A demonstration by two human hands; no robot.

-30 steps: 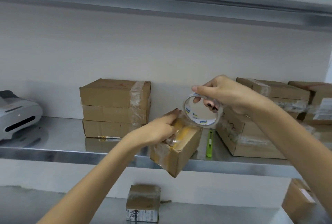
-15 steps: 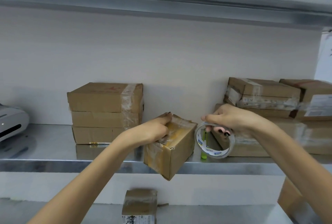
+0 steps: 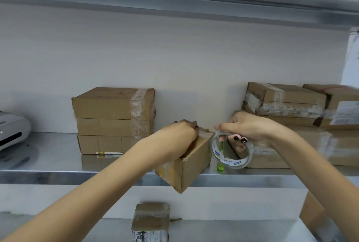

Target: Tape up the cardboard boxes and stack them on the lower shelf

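At the far left we see a white machine (image 3: 13,129) on the steel middle shelf (image 3: 48,166), partly cut off by the frame. To its right stands a stack of three boxes (image 3: 112,119) against the far wall, with clear tape running down its right side. Below, on the lower shelf (image 3: 233,230), one taped box (image 3: 150,222) sits alone near the front.

In the middle, the left hand (image 3: 180,137) grips the small box (image 3: 192,166), fingers curled over its top far edge. This box is tilted, at the near edge of the middle shelf, its lowest corner hanging past the shelf front; we cannot tell whether it rests on the steel. Clear tape shows on its top.

Just beside the box's right face hangs the tape roll (image 3: 231,150), held upright by the right hand (image 3: 250,129): fingers hooked through the core, thumb stretched over the top toward the left hand. Through the ring we see a green stick-like tool (image 3: 220,156) lying on the shelf.

Farther right a pile of taped boxes (image 3: 285,104) fills the shelf, blurred at the edge. Low on the right, a brown box (image 3: 314,214) shows behind the right forearm.
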